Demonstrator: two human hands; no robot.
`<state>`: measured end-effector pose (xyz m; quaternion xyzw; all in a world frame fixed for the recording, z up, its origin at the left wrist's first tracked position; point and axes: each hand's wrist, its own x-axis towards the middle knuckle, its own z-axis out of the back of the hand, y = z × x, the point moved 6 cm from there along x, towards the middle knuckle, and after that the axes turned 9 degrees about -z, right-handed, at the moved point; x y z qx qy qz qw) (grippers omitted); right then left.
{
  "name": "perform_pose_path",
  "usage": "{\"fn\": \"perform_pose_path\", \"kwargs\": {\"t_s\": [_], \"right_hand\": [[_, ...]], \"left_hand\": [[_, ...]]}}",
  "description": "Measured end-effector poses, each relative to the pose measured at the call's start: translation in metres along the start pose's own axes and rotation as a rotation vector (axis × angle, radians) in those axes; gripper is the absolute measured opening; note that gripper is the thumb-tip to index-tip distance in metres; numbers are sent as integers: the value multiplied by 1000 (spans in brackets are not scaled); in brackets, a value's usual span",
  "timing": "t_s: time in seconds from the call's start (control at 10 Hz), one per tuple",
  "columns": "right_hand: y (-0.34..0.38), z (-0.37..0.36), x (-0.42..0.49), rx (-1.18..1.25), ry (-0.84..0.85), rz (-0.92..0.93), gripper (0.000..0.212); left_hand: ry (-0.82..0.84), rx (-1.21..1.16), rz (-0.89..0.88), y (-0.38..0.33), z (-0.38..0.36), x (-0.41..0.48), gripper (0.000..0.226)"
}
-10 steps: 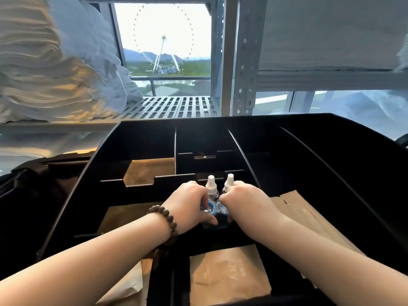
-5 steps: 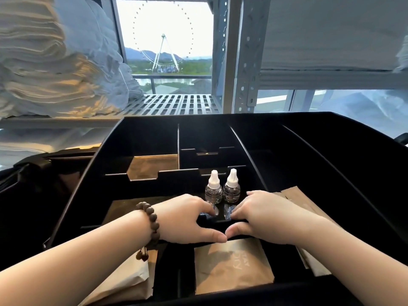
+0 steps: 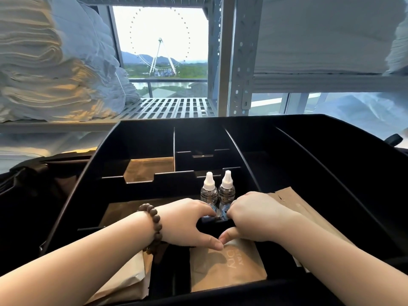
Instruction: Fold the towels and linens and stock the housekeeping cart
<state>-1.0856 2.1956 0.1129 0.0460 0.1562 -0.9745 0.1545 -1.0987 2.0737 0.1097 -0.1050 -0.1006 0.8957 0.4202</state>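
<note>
Standing upright, white nozzles skyward, two clear bottles (image 3: 208,193) touch in the middle compartment of the black cart tray (image 3: 331,151). Just before them the left hand (image 3: 187,221) and right hand (image 3: 254,217) curl over blue-labelled items (image 3: 223,214), thumbs meeting; whether they grip is unclear. Brown paper bags (image 3: 227,268) lie in neighbouring compartments.
</note>
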Motion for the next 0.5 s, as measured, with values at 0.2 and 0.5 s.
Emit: {"fn": "perform_pose_path", "kwargs": {"t_s": [0.2, 0.5], "right_hand": [[-3, 5, -6, 74, -60, -3, 65], [-25, 34, -26, 370, -334, -74, 37]], "left_hand": [[-125, -7, 14, 2, 18, -14, 78], [-376, 118, 32, -28, 51, -33, 58]]}}
